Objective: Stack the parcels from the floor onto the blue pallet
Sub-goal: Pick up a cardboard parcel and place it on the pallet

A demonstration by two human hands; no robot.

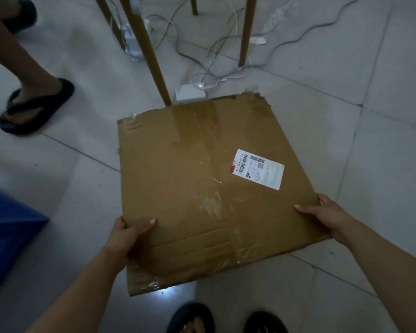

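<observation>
A large flat brown cardboard parcel (pixel 202 183), taped and bearing a white shipping label, fills the middle of the head view above the tiled floor. My left hand (pixel 127 234) grips its near left edge, thumb on top. My right hand (pixel 327 215) grips the near right edge, thumb on top as well. A corner of the blue pallet (pixel 7 227) shows at the left edge, apart from the parcel.
Another person's feet in dark sandals (pixel 34 106) stand at the upper left. Wooden chair legs (pixel 151 51) and tangled white cables (pixel 216 68) with a white adapter lie just beyond the parcel. My own feet in dark sandals (pixel 226 320) are at the bottom.
</observation>
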